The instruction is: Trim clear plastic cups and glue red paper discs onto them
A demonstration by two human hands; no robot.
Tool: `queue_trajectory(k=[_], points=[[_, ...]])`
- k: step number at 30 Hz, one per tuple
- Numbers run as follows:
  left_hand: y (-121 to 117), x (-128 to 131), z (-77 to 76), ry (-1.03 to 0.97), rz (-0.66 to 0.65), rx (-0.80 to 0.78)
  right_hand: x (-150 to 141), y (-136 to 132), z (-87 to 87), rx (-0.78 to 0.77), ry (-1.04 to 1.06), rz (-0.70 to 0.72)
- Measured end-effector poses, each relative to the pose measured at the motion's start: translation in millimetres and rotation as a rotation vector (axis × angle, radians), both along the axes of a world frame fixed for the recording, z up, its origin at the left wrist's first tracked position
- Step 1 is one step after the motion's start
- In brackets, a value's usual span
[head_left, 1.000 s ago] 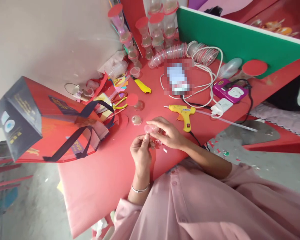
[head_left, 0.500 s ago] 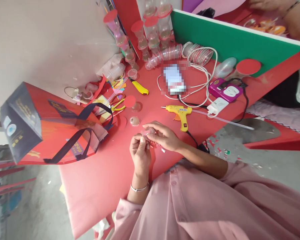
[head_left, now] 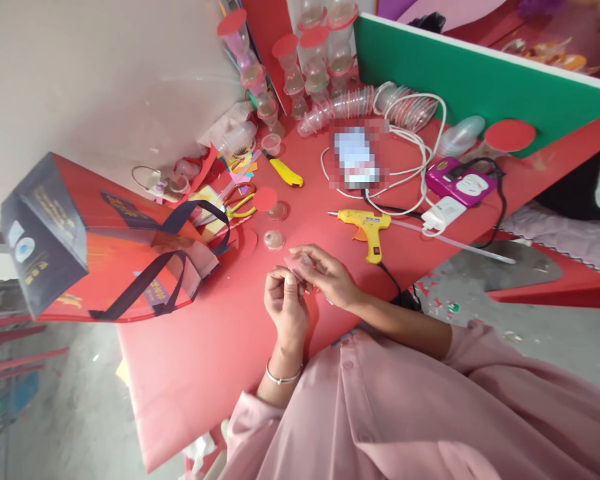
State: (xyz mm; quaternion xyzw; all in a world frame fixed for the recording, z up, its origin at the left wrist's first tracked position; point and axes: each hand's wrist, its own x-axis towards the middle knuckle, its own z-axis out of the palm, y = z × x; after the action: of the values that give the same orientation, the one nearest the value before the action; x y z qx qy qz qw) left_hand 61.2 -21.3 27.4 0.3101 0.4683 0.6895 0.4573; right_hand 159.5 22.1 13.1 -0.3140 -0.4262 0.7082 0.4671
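Close together over the table's front part, my two hands work at a small clear plastic piece [head_left: 294,264], whose exact kind is hard to make out. My right hand [head_left: 327,275] has its fingers closed around the piece. Thumb and forefinger of my left hand [head_left: 286,299] are pinched at its near edge. Just beyond my fingers sits a small clear dome [head_left: 274,240] on the red table [head_left: 220,360]. Behind that stands a small clear holder with a red disc [head_left: 266,199] on top. A yellow glue gun [head_left: 367,230] lies right of my hands.
A red and dark paper bag [head_left: 115,247] stands left. Behind are pliers [head_left: 243,208], a yellow cutter [head_left: 286,172], a phone [head_left: 356,157], a white cable and a purple power socket [head_left: 461,181]. Stacked clear cups [head_left: 337,107] and a green board [head_left: 460,77] line the back.
The view has shifted slightly, so the table's things appear a little farther right. Both hands stay together at the clear plastic piece, which seems turned a little.
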Motion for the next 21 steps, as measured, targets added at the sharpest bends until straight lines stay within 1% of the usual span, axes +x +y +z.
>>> queue_trajectory(k=[4, 6, 9, 12, 14, 16, 18, 19, 21], points=[[-2, 0, -1.7, 0.142, 0.008, 0.009, -4, 1, -0.8, -0.093, 0.117, 0.060], [-3, -2, -2.9, 0.153, -0.003, -0.003, -5, 1, -3.1, -0.121, 0.143, 0.077], [-1, -5, -3.9, 0.106, -0.035, -0.033, -3, 3, -6.4, -0.138, 0.160, 0.096], [2, -8, -3.5, 0.017, -0.069, -0.077, 1, 4, -6.6, -0.094, 0.092, 0.077], [4, -9, -3.2, -0.028, -0.048, -0.103, 5, 6, -5.5, -0.037, 0.011, 0.059], [6, -9, -3.8, -0.032, -0.012, -0.130, 8, 7, -4.6, 0.030, -0.074, 0.035], [5, -10, -5.8, 0.049, -0.002, -0.152, 10, 9, -4.6, 0.107, -0.156, 0.006], [4, -12, -7.1, 0.140, -0.006, -0.160, 11, 9, -4.8, 0.145, -0.195, -0.004], [0, -16, -9.8, 0.417, -0.004, -0.165, 13, 10, -5.3, 0.200, -0.254, -0.010]])
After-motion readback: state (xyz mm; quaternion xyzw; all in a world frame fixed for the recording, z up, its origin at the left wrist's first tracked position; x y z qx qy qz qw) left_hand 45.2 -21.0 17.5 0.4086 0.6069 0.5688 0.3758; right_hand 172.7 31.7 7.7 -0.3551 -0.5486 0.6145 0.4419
